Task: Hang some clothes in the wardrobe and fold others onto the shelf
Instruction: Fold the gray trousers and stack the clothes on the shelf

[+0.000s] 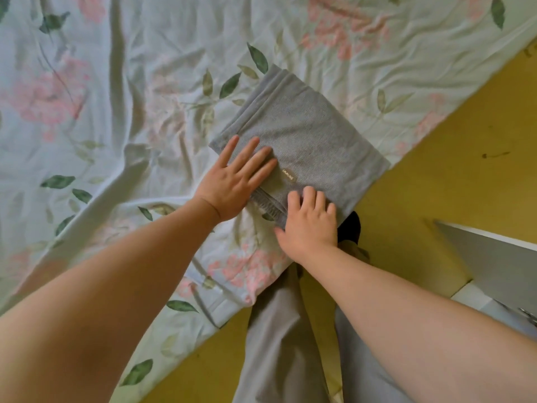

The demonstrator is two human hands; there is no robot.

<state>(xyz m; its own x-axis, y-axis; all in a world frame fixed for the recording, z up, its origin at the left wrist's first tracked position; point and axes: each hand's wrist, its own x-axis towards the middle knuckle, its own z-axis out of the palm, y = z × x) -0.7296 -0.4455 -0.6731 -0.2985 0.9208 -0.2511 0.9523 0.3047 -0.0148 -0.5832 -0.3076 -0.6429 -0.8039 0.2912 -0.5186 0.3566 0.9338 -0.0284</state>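
On the rumpled floral bedsheet [116, 112], the folded grey garment [305, 132] lies at one o'clock, its four-o'clock edge at the bed's brink, so a one-sided lift could unfold or drop it. The left hand [232, 181] presses flat on it. The right hand [311, 222] curls at its six-o'clock corner, and I cannot tell whether it grips.

Bare forearms [116, 286], loose grey trousers [279, 344], dark footwear [352, 226].

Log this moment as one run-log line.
stage: folding | grey garment: folded, on bedsheet | left hand: flat on garment | right hand: fingers bent on its near edge, grip unclear
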